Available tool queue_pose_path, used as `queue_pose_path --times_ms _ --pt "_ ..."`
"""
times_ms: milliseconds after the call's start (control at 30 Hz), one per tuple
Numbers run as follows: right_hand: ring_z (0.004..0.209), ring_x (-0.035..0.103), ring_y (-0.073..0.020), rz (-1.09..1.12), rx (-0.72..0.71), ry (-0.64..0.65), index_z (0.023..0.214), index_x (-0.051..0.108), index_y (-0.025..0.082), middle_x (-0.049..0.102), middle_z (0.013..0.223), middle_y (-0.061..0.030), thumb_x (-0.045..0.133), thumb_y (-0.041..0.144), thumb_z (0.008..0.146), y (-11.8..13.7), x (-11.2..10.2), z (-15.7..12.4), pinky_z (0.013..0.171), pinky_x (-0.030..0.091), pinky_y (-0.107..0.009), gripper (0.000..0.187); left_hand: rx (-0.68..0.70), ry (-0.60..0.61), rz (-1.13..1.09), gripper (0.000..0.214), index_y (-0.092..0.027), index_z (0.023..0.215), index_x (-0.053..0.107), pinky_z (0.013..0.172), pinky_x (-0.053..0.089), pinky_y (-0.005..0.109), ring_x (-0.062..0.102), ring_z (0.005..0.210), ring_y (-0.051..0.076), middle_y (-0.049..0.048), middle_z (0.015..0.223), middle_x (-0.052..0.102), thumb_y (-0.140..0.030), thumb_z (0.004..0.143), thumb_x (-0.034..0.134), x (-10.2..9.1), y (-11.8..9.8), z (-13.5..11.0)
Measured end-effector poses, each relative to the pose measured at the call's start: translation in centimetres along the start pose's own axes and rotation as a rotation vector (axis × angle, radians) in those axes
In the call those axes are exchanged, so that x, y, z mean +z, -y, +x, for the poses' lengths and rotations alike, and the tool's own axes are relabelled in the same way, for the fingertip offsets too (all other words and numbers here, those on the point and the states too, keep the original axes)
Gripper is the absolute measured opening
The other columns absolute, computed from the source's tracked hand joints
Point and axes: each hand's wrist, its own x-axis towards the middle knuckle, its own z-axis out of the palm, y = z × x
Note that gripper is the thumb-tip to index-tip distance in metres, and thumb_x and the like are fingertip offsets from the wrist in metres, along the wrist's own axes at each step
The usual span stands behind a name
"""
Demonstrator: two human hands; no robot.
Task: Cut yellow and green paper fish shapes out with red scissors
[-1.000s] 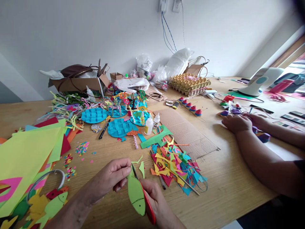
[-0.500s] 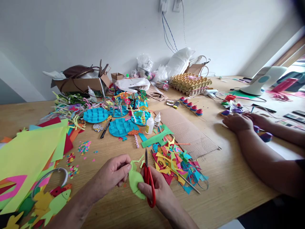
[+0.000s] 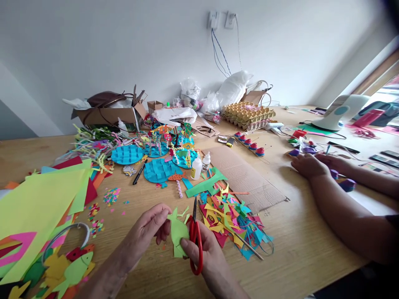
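My left hand (image 3: 146, 230) pinches the upper left edge of a green paper fish cut-out (image 3: 177, 232), held just above the wooden table (image 3: 299, 245). My right hand (image 3: 207, 255) grips red-handled scissors (image 3: 195, 236), blades pointing up and away, right beside the fish's right edge. Its thumb presses on the paper. A thin green offcut (image 3: 183, 212) curls off the top of the fish.
A heap of coloured paper scraps (image 3: 232, 216) lies just right of the scissors. Yellow-green sheets (image 3: 40, 207) and cut fish (image 3: 67, 272) lie at left. Blue woven discs (image 3: 158, 169), glue bottles (image 3: 196, 167) and cardboard (image 3: 243, 176) are farther back. Another person's arms (image 3: 339, 199) rest at right.
The fish has turned from hanging low and lengthwise to upright between both hands. The scissors swung up so their blades point away, and both hands shifted slightly toward the scrap heap.
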Motion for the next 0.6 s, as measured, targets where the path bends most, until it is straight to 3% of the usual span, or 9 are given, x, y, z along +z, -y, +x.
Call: queue_pose_path --times_ms 167,333,467,600 --pt "0.058 0.039 -0.0101 0.029 -0.022 -0.046 0.079 0.055 0.015 0.046 0.065 0.0029 0.068 0.042 0.070 -0.2 0.2 0.0 0.054 0.034 -0.021 0.031 0.086 0.055 -0.036 0.036 -0.018 0.083 0.056 0.058 0.039 0.023 0.046 0.063 0.013 -0.0020 0.065 0.051 -0.051 0.085 0.042 0.2 0.1 -0.2" --pt "0.058 0.039 -0.0101 0.041 -0.016 -0.046 0.080 0.055 0.016 0.046 0.066 0.0028 0.068 0.043 0.070 -0.2 1.0 -0.2 0.054 0.035 -0.021 0.032 0.075 -0.051 0.026 0.023 -0.019 0.075 0.052 0.052 0.034 0.021 0.039 0.055 0.011 -0.0059 0.057 0.044 -0.041 0.078 0.056 0.9 0.5 0.2" --pt "0.058 0.040 -0.0106 -0.026 -0.015 0.024 0.079 0.054 0.016 0.044 0.067 0.0030 0.066 0.046 0.071 -0.1 1.2 -0.1 0.053 0.037 -0.021 0.033 0.113 -0.112 0.055 0.020 -0.019 0.069 0.051 0.054 0.033 0.022 0.037 0.055 0.011 -0.0064 0.056 0.041 -0.036 0.079 0.053 0.8 0.4 0.2" --pt "0.055 0.040 -0.0107 -0.206 -0.076 -0.060 0.073 0.050 0.017 0.044 0.061 0.0041 0.066 0.043 0.071 1.6 0.2 0.9 0.051 0.033 -0.022 0.032 0.083 -0.018 0.150 0.020 -0.019 0.067 0.050 0.053 0.031 0.022 0.036 0.055 0.011 -0.0066 0.056 0.040 -0.035 0.078 0.052 -0.4 -0.6 0.0"
